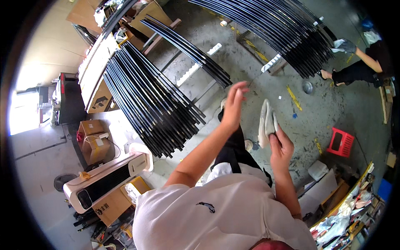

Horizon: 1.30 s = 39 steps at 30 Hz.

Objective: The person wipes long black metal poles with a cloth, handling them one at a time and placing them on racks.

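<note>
My right hand (pixel 281 146) pinches a folded off-white cloth (pixel 267 124) between thumb and fingers, holding it upright in front of my body. Whether the cloth is a glove or a rag, I cannot tell. To its left, my left hand (pixel 236 107) is raised with fingers stretched out and nothing in it. A gap separates it from the cloth. Beyond my left forearm lies a dense row of long black rods (pixel 150 100). A smaller bundle of black rods (pixel 187 52) rests on a rack near my left fingertips.
More black rods (pixel 275 29) lie on a far rack, where another person's gloved hand (pixel 345 46) touches their ends. A red plastic stool (pixel 341 142) and a metal bowl (pixel 307 87) stand on the floor. A white heater-like unit (pixel 109 181) and cardboard boxes (pixel 93 141) are at left.
</note>
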Tool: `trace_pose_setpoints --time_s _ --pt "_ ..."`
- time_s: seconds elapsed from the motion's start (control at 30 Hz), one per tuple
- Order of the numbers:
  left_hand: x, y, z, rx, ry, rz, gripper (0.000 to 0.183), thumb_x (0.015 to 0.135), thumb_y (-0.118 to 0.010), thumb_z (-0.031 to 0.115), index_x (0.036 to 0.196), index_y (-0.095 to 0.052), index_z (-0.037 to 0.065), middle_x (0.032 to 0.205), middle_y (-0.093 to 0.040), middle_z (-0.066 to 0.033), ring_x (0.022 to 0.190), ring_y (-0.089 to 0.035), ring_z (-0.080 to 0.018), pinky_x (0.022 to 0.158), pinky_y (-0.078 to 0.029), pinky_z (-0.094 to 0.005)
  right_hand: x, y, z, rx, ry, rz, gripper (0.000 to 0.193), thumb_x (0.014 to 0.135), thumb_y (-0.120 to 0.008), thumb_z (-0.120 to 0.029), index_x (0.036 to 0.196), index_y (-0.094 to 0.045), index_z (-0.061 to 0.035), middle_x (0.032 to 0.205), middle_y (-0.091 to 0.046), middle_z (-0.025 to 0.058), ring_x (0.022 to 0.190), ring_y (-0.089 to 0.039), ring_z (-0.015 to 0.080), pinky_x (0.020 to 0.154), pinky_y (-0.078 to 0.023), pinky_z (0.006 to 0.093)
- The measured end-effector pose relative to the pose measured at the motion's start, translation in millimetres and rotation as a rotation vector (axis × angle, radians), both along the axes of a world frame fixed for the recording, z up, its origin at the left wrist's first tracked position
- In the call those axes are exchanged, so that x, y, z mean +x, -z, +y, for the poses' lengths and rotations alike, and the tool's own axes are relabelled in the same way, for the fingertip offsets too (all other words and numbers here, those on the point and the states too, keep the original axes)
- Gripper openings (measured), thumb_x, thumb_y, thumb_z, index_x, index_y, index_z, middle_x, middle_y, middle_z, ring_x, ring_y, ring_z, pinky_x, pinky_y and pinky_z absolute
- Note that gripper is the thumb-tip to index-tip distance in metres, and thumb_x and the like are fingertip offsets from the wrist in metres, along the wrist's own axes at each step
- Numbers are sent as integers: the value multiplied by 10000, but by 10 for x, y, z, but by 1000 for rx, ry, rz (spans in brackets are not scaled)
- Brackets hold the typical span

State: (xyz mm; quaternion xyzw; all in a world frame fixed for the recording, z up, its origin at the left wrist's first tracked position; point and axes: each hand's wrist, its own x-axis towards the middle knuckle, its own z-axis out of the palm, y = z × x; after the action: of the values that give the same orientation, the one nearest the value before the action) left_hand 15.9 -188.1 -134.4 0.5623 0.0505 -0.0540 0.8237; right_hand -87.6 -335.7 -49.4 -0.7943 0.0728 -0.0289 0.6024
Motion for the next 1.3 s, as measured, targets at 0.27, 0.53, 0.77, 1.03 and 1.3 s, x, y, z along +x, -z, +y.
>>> trace_pose_setpoints --time_s 0.27,0.53,0.77,1.03,1.3 --pt "1093 2597 862 240 -243 837 681 799 -646 409 1303 -344 63 1315 -397 -96 1214 -371 -215 943 -355 -392 299 371 -33 -146 -23 92 197 817 -538 15 1010 -576 21 782 -588 75 655 -517 106 572 -396 246" --pt "1253 3954 917 113 -365 817 453 819 -637 357 1118 -502 45 965 -566 -89 821 -532 -172 692 -426 -320 536 607 -56 -85 66 115 70 846 -498 22 797 -542 2 618 -451 -2 518 -370 62 436 -297 245" --pt "774 2782 907 29 -620 635 218 913 -523 225 960 -409 45 691 -450 -36 569 -449 -124 485 -400 -280 476 526 -148 -68 21 78 166 864 -516 -39 987 -603 31 622 -448 -17 523 -374 53 447 -283 233" --pt "222 242 612 -520 -377 169 128 931 -482 179 938 -402 80 789 -418 -26 682 -419 -134 602 -378 -295 203 247 62 112 -38 4 189 835 -570 -8 1008 -589 66 802 -625 106 704 -560 125 635 -449 252" --pt "-278 -1496 173 -642 -143 -140 184 954 -439 182 1067 -443 37 764 -390 2 657 -353 -101 593 -334 -253 -317 -1 238 95 -105 -214 171 824 -581 -16 977 -592 60 806 -625 126 670 -565 143 617 -446 248"
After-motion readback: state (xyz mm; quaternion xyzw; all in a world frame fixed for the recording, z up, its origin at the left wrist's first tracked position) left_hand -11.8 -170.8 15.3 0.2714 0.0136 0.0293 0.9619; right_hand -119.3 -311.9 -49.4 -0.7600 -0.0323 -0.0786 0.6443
